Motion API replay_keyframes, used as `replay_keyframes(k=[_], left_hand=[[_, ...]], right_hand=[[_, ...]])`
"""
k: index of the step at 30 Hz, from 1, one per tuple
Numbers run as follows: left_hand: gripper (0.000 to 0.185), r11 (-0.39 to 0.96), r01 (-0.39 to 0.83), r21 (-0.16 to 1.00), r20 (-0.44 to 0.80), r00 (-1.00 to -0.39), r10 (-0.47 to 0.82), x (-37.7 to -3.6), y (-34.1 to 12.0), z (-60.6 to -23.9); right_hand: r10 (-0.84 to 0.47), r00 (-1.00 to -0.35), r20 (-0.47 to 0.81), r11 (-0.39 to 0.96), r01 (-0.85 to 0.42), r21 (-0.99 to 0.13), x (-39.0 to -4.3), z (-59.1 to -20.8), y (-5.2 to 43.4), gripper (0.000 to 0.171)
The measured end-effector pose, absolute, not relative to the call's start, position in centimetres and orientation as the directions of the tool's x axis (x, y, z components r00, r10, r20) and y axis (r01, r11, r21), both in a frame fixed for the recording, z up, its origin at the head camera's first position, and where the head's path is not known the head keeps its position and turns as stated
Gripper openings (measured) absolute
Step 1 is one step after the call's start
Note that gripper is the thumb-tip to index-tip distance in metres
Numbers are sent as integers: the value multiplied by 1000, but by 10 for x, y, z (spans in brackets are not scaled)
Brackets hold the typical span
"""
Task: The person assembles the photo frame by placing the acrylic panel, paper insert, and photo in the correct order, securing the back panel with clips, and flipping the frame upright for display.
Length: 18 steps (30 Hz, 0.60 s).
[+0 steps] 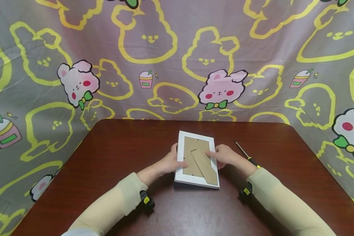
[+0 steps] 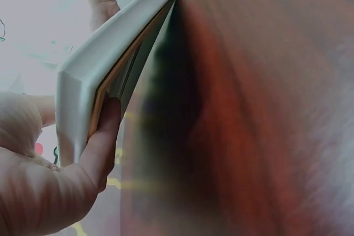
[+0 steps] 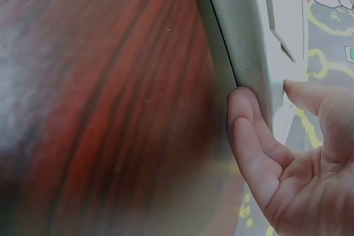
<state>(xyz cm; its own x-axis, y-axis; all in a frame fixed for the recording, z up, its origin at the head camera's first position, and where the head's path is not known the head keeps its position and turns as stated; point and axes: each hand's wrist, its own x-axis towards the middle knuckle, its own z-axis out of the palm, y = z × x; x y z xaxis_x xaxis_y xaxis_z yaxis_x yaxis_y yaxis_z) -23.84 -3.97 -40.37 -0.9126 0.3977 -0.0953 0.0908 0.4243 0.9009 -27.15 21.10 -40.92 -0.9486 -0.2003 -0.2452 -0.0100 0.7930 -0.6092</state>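
Gripping pic frame [image 1: 197, 163], both hands.

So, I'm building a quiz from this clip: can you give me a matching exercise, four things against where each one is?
Things:
1. white picture frame
2. brown cardboard stand
3. yellow-and-black-handled screwdriver
4. dark red wooden table

Places:
A. right of the frame, untouched
B. under everything
C. between both hands
D. on the frame's back

Pairs: 1-C, 2-D, 3-A, 4-B
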Motion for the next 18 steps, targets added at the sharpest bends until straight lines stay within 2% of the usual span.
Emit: replay_keyframes(k=[4,11,18], left_hand=[[95,400,15,917,-150,-914,377,-245,-39,-399],[89,238,-133,962,-210,-917,340,-251,-40,-393],[84,153,-136,979,-179,-930,321,-252,-42,-382]], right_hand=[[-209,-944,-253,782,-6,-623,-274,-405,210,43],[-217,-948,-231,795,-34,-606,-278,-399,209,46],[-209,-950,-231,772,-15,-636,-278,-398,205,47]])
